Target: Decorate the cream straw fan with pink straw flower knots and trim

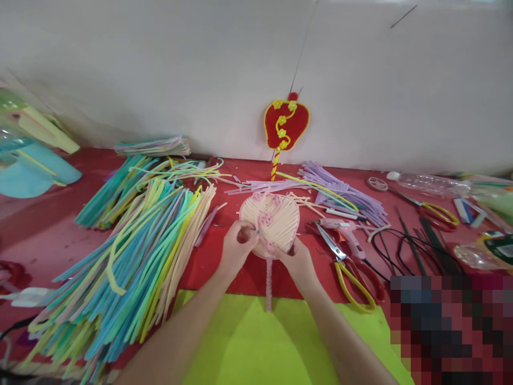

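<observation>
A cream round fan (286, 220) with a pink rim, pink flowers and a twisted pink handle is held up over the table in the middle of the head view. My left hand (236, 243) is closed at the fan's left side, thumb and forefinger pinched near a pink flower. Whether a small piece sits between those fingertips is too small to tell. Gripping the lower right rim is my right hand (296, 263), its thumb in front and fingers partly hidden behind. The handle hangs down between my wrists.
Pastel pipe cleaners (132, 256) heap at left; purple ones (340, 192) lie at back right. A red fan (287, 125) leans on the wall. Right of my hands lie scissors (340, 256), a pink glue gun (344, 230) and black cable. A yellow-green sheet (260, 342) covers the front.
</observation>
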`<state>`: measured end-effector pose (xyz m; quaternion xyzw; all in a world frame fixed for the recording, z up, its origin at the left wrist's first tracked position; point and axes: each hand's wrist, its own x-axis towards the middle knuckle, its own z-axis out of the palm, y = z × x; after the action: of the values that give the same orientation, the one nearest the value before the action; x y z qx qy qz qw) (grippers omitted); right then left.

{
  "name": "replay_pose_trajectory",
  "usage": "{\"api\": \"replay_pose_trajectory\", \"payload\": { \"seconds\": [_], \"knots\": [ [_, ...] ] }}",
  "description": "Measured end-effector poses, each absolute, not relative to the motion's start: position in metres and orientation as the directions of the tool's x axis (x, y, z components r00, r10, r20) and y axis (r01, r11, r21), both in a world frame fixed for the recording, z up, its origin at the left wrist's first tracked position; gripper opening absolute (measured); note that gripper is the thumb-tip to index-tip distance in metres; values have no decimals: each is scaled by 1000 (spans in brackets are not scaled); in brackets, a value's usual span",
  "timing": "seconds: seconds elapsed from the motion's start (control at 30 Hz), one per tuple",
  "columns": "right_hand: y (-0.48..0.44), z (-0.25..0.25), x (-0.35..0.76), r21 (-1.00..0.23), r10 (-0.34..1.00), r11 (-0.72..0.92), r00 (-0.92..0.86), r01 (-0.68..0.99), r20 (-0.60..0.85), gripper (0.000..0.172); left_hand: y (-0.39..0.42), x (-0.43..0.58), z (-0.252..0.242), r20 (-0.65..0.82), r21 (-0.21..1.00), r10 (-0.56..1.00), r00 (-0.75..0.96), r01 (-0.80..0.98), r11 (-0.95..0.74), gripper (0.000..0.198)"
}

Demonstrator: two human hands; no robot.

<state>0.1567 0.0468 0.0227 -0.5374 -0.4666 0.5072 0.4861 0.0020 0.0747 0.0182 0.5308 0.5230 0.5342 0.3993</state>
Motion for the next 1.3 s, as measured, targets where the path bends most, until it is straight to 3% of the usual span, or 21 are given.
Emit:
{"api": "replay_pose_trajectory", "payload": {
  "seconds": [0.37, 0.47, 0.57, 0.7, 0.77, 0.83, 0.9, 1.0, 1.07, 1.13, 1.3],
  "knots": [
    [47, 18, 154, -949, 977, -204, 9, -239, -212, 41, 69, 5, 29, 175, 979, 970, -170, 136, -153, 12],
    [46, 19, 154, -937, 976, -208, 3, -279, -217, 40, 68, 6, 28, 184, 983, 966, -184, 36, -180, 33],
    [46, 19, 155, -934, 976, -205, 10, -293, -218, 40, 69, 7, 25, 92, 982, 988, -126, -154, -111, 59],
    [50, 19, 163, -984, 974, -148, 157, -102, -163, 42, 72, 6, 20, -16, 973, 996, -83, -229, -3, 63],
    [52, 22, 171, -991, 938, -43, 347, 124, 3, 42, 73, 5, 17, -27, 975, 996, -88, -222, 7, 61],
    [52, 27, 177, -928, 882, 66, 414, 366, 226, 36, 74, 5, 15, -31, 978, 995, -96, -207, 11, 57],
    [50, 33, 179, -819, 874, 176, 295, 547, 385, 26, 73, 6, 13, -37, 985, 995, -95, -172, 20, 55],
    [43, 35, 170, -630, 879, 321, 25, 707, 476, 20, 71, 9, 11, -65, 994, 995, -72, -94, 58, 57],
    [41, 32, 163, -548, 883, 359, -85, 756, 462, 18, 69, 11, 10, -76, 997, 995, -65, -26, 74, 59],
    [40, 29, 160, -544, 900, 360, -128, 758, 418, 16, 67, 11, 11, -70, 996, 995, -75, 50, 73, 58],
    [45, 35, 174, -739, 938, 295, -35, 606, 345, 16, 64, 4, 20, 32, 941, 987, -160, 338, 24, 30]
  ]
}}
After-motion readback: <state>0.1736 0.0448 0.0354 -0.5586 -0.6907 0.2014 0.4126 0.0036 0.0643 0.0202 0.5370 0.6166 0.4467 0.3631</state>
